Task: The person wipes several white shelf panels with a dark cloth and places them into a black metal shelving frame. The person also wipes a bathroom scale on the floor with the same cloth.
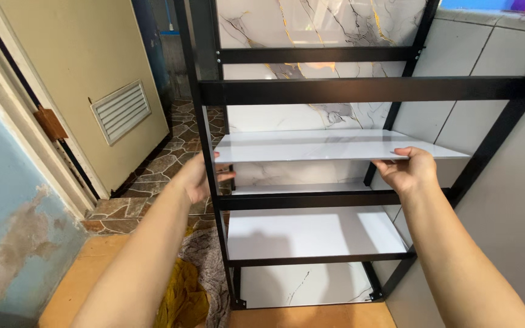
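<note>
Head view of a black metal shelf frame (360,90) standing against a tiled wall (457,42). A white marble-patterned shelf panel (329,146) sits inside the frame, roughly level, below the frame's wide upper crossbar and above its middle crossbar. The right hand (409,171) grips the panel's front edge near the frame's right side, thumb on top and fingers curled beneath. The left hand (199,177) reaches past the frame's left front post and closes on the panel's left end; part of its fingers is hidden behind the post. Lower in the frame, another white panel (314,234) lies seated. Left of the frame are a beige door (74,73) and crumpled cloth (192,285) on the floor.
</note>
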